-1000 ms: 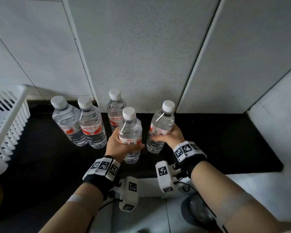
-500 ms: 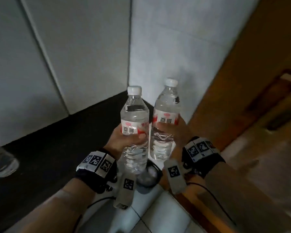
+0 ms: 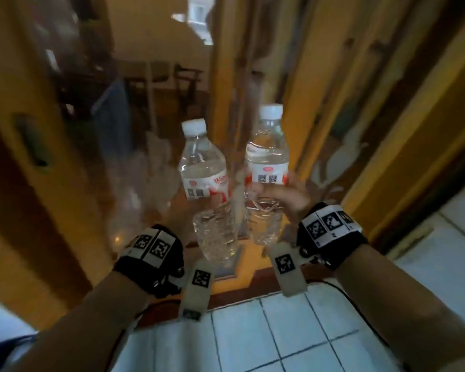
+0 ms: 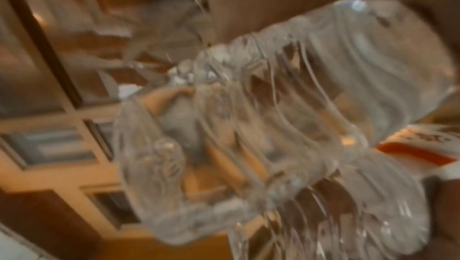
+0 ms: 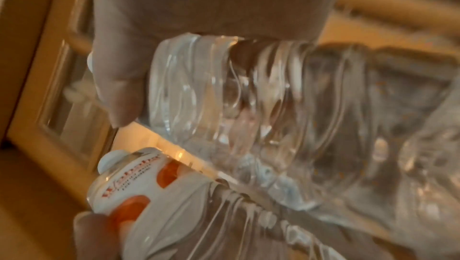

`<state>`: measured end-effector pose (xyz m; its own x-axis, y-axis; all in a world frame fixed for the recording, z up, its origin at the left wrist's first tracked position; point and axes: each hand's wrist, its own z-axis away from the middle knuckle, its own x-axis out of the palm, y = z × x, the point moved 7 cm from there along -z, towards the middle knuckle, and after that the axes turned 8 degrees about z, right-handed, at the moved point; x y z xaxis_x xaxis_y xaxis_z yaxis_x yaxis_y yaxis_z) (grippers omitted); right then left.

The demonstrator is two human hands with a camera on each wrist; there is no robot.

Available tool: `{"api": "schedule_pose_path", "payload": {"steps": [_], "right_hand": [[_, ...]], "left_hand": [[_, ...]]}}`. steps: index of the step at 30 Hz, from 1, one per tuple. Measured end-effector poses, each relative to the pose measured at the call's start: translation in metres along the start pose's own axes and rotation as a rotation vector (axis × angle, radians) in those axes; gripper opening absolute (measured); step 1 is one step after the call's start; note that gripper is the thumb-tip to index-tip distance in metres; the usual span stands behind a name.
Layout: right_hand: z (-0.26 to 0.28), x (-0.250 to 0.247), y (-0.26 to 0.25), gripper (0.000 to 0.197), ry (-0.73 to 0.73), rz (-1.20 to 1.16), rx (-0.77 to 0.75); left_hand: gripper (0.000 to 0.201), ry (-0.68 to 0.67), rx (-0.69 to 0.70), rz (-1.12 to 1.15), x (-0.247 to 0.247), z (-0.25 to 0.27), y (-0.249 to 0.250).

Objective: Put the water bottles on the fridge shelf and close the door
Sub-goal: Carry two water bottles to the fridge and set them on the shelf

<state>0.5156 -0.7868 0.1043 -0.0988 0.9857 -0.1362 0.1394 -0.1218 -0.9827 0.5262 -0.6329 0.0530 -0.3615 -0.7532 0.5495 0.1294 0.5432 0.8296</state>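
Gripping one full bottle each, left hand (image 3: 184, 210) and right hand (image 3: 287, 196) fingers wrap mid-body by labels; heavy, thin-walled, probably slick.

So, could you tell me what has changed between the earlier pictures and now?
Both bottles were lifted off the dark counter and carried away to the right, toward a wooden doorway; the three other bottles are out of view. Unchanged: the left hand grips the left bottle, the right hand grips the right bottle, both upright.
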Motion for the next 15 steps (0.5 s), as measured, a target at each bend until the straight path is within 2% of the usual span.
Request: {"api": "schedule_pose_path", "payload": {"steps": [1, 3, 4, 7, 8, 11, 13, 15], "right_hand": [[0.007, -0.039, 0.001, 0.038, 0.066, -0.003, -0.008], [0.019, -0.109, 0.006, 0.052, 0.184, -0.02, -0.005], [0.025, -0.141, 0.009, 0.058, 0.236, -0.022, 0.0], [0.04, -0.229, 0.02, 0.056, 0.396, 0.015, 0.011], [0.045, -0.256, 0.024, 0.054, 0.449, 0.033, 0.015], [0.054, -0.331, 0.037, 0.025, 0.544, 0.088, 0.016], [0.054, -0.378, 0.044, 0.024, 0.601, 0.11, 0.004], [0.045, -0.423, 0.045, 0.021, 0.632, 0.149, -0.009]], "left_hand": [[0.075, -0.036, -0.017, -0.006, 0.03, -0.018, -0.017], [0.058, -0.078, -0.027, -0.011, 0.079, -0.053, -0.049], [0.057, -0.114, -0.043, 0.003, 0.103, -0.071, -0.065], [0.072, -0.235, -0.173, 0.04, 0.17, -0.123, -0.115], [0.072, -0.276, -0.21, 0.048, 0.191, -0.142, -0.131], [0.079, -0.377, -0.264, 0.064, 0.25, -0.203, -0.175], [0.08, -0.423, -0.3, 0.06, 0.29, -0.245, -0.205], [0.067, -0.467, -0.308, 0.038, 0.331, -0.285, -0.227]]}}
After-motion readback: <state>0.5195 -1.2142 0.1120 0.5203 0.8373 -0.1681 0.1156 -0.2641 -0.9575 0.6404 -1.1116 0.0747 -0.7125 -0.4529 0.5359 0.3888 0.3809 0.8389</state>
